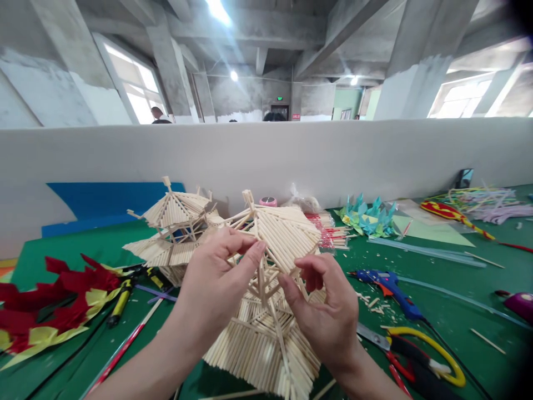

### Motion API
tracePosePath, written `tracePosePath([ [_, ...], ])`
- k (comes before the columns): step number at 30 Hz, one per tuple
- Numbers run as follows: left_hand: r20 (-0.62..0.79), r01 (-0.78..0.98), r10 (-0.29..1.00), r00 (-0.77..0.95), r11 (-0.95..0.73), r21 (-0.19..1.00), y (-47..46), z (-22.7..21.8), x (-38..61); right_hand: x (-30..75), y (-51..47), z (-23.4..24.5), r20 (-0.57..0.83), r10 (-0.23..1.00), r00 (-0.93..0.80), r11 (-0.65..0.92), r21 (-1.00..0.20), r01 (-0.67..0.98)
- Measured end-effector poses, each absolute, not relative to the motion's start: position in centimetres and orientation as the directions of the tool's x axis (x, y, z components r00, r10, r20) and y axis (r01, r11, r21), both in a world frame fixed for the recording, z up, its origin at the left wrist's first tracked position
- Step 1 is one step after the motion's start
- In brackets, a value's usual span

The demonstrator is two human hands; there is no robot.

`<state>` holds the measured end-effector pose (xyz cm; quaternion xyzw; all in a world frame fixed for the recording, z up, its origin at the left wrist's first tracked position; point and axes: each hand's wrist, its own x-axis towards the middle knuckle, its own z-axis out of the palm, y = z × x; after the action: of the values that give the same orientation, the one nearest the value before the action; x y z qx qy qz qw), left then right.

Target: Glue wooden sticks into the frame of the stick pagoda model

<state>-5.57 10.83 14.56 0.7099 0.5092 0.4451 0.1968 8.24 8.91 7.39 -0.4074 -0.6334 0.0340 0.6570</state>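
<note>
At the bottom edge of the view, two bare forearms rise from the lower corners and slant inward to a pale stick model of a tiered, roofed tower, standing upright in the middle of a green table. Just beside the right forearm lie scissors with yellow and black handles. The left hand is turned back-outward, wrist raised, its thumb and forefinger pinched on the left edge of the model's upper roof. The right hand comes up from the lower right, fingers curled, with thumb and forefinger tips at the roof's lower right edge; how firmly they grip cannot be told. Both hands are level with the middle of the model, its wide lower roof spreading below them. Right of the right hand lies a blue glue gun among small stick scraps; at far left is a ring of red and yellow paper. Behind the left hand stands a second model, similarly roofed. Farther back are a blue-green paper piece, then a white partition, and beyond it concrete pillars and lit windows.
</note>
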Motion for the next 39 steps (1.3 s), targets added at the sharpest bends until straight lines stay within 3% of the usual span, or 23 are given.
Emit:
tracePosePath([
  [5, 0.446, 0.556, 0.890, 0.092, -0.418, 0.718, 10.9, 14.3, -5.7, 8.2, 9.1, 7.5, 0.804, 0.566, 0.184, 0.662, -0.576, 0.480],
  [15, 0.369, 0.472, 0.927, 0.067, -0.355, 0.807, 10.9, 14.5, -5.8, 8.4, 8.5, 9.0, 0.829, 0.549, 0.109, 0.695, -0.525, 0.491],
  [22, 0.368, 0.501, 0.925, 0.094, -0.364, 0.785, 10.7, 14.7, -5.8, 9.2, 9.2, 12.0, 0.756, 0.645, -0.115, 0.641, -0.453, 0.619],
  [26, 0.353, 0.482, 0.931, 0.088, -0.350, 0.803, 10.7, 14.8, -5.7, 9.2, 9.7, 13.6, 0.699, 0.685, -0.206, 0.579, -0.350, 0.736],
  [31, 0.381, 0.467, 0.918, 0.108, -0.386, 0.796, 10.8, 14.6, -5.7, 9.1, 9.8, 14.7, 0.612, 0.737, -0.285, 0.522, -0.250, 0.815],
  [36, 0.450, 0.509, 0.886, 0.107, -0.438, 0.741, 10.2, 14.4, -6.5, 9.1, 10.1, 14.8, 0.599, 0.753, -0.273, 0.512, -0.273, 0.814],
  [39, 0.575, 0.558, 0.815, 0.075, -0.511, 0.653, 9.8, 14.0, -7.1, 8.9, 10.2, 14.9, 0.601, 0.748, -0.280, 0.521, -0.272, 0.809],
])
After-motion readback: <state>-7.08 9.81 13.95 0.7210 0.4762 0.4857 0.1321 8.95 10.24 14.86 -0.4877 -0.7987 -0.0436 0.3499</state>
